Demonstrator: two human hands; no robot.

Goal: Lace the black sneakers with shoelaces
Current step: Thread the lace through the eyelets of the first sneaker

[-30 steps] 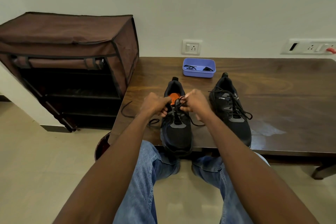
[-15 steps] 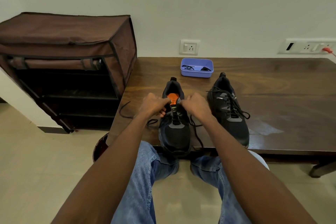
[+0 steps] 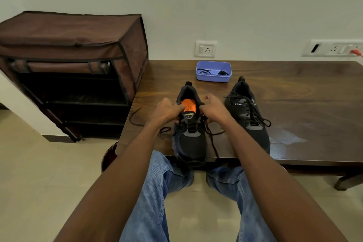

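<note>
Two black sneakers stand on the dark wooden table (image 3: 294, 92), toes toward me. The left sneaker (image 3: 189, 141) has an orange insole and its black shoelace (image 3: 213, 141) trails loose on both sides. My left hand (image 3: 167, 111) curls at the left side of its opening, and my right hand (image 3: 215, 109) curls at the right side. Each hand seems to pinch a lace end near the top eyelets, though the fingers hide the exact hold. The right sneaker (image 3: 249, 116) is fully laced, with nothing touching it.
A purple plastic tray (image 3: 213, 76) with black laces inside sits behind the sneakers near the wall. A brown fabric shoe rack (image 3: 74, 68) stands left of the table. My jeans-clad knees are under the table's front edge. Wall sockets are above the tabletop.
My hands have drawn apart from the middle of the tongue to either side of the shoe opening, pulling the lace outward. The right lace end now hangs over the table's front edge.
</note>
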